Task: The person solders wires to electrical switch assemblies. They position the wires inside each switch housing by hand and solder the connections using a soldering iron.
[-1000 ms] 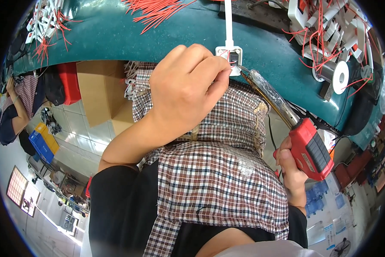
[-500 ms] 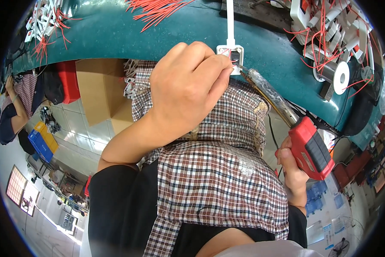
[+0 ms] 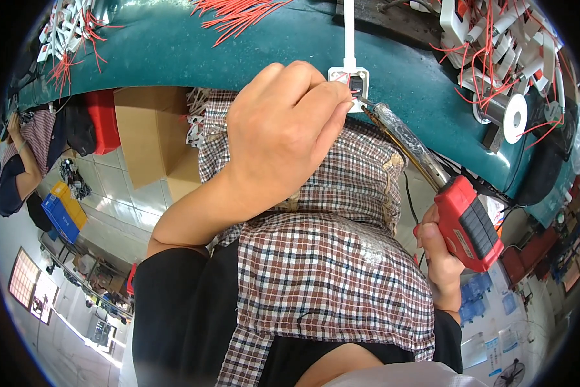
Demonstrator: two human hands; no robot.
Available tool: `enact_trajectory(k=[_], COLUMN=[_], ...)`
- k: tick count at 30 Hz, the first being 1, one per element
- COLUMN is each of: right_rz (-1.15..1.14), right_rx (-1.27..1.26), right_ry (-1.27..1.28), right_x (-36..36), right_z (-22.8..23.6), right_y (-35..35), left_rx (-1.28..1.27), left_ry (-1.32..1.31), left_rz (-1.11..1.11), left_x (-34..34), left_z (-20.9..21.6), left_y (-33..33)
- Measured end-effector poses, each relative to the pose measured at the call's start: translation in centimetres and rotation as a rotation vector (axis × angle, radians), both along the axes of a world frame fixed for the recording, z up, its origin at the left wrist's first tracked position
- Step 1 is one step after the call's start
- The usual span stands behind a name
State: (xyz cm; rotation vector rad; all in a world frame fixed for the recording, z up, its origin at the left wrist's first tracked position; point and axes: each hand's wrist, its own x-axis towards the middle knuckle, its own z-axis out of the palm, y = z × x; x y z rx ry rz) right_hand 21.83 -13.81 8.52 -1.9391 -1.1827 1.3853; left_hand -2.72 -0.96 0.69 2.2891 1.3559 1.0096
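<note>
A small white plastic housing (image 3: pixel 363 73) with a black part inside sits at the edge of the green table, its white tube (image 3: pixel 349 35) pointing away from me. My left hand (image 3: pixel 290 122) is closed in a pinch over the housing's left side, on a thin red wire (image 3: pixel 345 79) that runs into it; the fingertips partly hide it. Wrapped round the red and black handle of a soldering iron (image 3: pixel 467 222) is my right hand (image 3: pixel 439 251). The iron's tip reaches the housing's lower part, close to my left fingertips.
Loose red wires (image 3: pixel 241 16) lie at the table's far side. White parts with red wires are piled at the far left and far right. A solder spool (image 3: pixel 512 118) stands at the right. Below the table's left edge is a cardboard box (image 3: pixel 138 132); another person (image 3: pixel 28 158) sits further left.
The housing and its tube have shifted very slightly to the right in view. Both hands and the soldering iron keep nearly the same position.
</note>
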Motion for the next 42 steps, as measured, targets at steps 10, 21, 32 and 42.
enact_trajectory(k=[10, 21, 32, 42], right_rz=[-0.095, -0.121, -0.182, -0.259], right_rx=[0.079, 0.127, 0.211, 0.206], right_ry=[0.072, 0.16, 0.193, 0.203], right_x=[-0.3, -0.6, -0.5, -0.5], right_z=[0.4, 0.3, -0.3, -0.9], right_y=[0.2, 0.7, 0.9, 0.5], left_rx=[-0.007, -0.063, -0.138, -0.72], left_ry=[0.002, 0.036, 0.003, -0.704], left_rz=[0.005, 0.003, 0.13, 0.047], left_x=[0.0, 0.0, -0.4, -0.8], left_z=[0.2, 0.8, 2.4, 1.7], left_y=[0.0, -0.1, 2.1, 2.6])
